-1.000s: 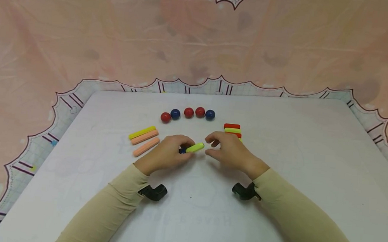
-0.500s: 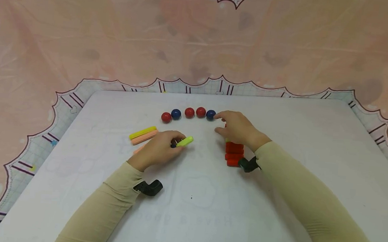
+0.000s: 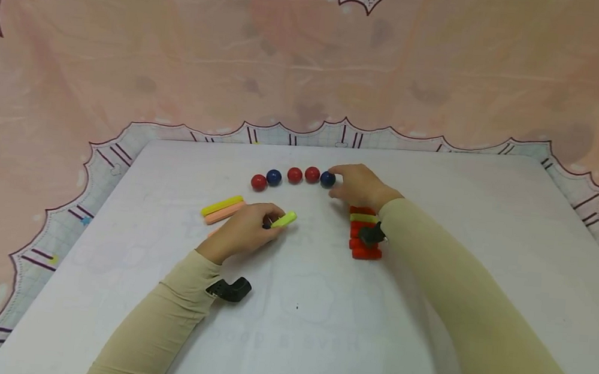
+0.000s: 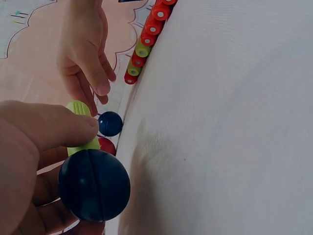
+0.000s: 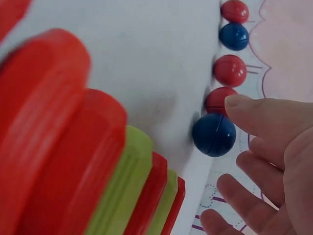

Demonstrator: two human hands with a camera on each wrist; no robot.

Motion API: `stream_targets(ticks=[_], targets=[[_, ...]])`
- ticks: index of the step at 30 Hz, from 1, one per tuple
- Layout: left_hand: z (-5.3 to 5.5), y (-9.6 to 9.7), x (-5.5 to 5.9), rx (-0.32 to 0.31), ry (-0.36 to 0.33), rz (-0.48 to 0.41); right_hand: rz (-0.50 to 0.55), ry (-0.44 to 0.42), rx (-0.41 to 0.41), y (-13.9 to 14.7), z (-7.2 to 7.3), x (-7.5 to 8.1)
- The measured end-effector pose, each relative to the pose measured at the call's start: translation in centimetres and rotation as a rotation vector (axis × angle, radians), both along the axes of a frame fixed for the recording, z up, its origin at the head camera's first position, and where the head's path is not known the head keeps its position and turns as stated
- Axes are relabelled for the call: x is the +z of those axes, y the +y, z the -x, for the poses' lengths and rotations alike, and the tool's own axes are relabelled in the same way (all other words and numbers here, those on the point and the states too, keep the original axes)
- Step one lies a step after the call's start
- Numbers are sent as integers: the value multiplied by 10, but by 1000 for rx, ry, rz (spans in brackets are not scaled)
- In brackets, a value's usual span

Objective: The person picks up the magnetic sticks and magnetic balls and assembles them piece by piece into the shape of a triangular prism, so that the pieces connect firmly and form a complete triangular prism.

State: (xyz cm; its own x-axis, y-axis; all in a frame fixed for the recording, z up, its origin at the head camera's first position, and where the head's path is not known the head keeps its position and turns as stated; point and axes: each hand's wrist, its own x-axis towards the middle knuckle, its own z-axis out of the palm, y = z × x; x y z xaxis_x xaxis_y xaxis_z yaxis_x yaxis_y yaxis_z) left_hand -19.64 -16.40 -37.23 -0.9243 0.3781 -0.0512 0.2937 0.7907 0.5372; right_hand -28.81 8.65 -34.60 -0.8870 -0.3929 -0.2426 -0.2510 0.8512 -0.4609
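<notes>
Left hand [image 3: 249,228] pinching green stick [image 3: 284,219], blue ball [image 4: 94,185] at its end; right hand [image 3: 362,184] at two o'clock, fingers parted beside end ball [image 3: 328,179]; red sticks [image 3: 365,253] at its six.

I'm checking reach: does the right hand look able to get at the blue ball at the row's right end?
Probably yes: the right hand is close beside that blue ball, with nothing visible between them; a red ball crowds only the opposite side.
</notes>
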Motion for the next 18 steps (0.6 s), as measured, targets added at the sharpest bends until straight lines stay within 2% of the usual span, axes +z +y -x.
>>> stream_targets(ticks=[7,13,18], targets=[[1,-1,-3,-3,-8,7,-6,-25,19,-1,6,-1],[1,-3,-5,-7,-10,12,15,21,2,-3,7,-3],[1,-3,-4,-14,-8,15,0,9,10,-4,6,-9]])
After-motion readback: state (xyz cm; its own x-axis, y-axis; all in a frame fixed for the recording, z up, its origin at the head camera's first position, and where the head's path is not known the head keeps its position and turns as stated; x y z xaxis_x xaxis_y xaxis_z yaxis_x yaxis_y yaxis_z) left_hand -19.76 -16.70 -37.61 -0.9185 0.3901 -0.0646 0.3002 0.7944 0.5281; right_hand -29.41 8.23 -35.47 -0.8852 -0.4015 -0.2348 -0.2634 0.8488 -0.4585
